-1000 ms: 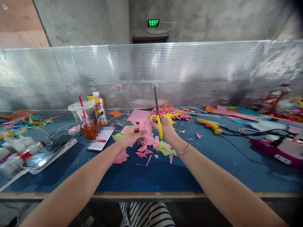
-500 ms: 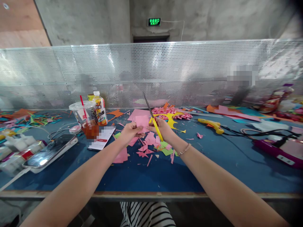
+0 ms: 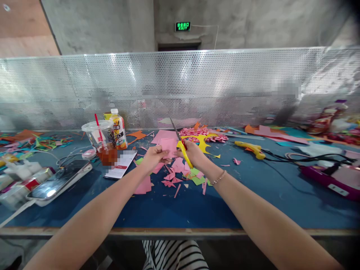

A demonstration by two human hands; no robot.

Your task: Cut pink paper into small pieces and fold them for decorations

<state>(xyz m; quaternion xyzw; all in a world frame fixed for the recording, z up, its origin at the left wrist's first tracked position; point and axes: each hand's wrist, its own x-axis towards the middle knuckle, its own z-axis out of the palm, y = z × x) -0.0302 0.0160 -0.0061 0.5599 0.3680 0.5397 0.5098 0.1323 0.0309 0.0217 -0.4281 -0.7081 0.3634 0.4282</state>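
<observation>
Paper (image 3: 168,144), pink and small, is at the centre of the head view, raised off the table (image 3: 182,215) between the 2 hands. The left hand (image 3: 153,157) pinches it between thumb and fingers. The right hand (image 3: 195,153) grips scissors (image 3: 183,152) with yellow handles, the blades pointing up and away, just beside the paper and not across it. Whether the right fingertips touch its edge, I cannot tell.

Judging by what lies around, much cutting is done: pink scraps (image 3: 168,178) and green pieces (image 3: 198,180) are loose below the hands, and a yellow sheet (image 3: 208,144) has rounded gaps. The held piece shows no clear cut, so work on it seems left; whether it is 1 layer or several is hard to see. Beyond the right hand, a heap of pink shapes (image 3: 194,131) looks finished, while the pink sheets (image 3: 144,185) near the left forearm look unused.
</observation>
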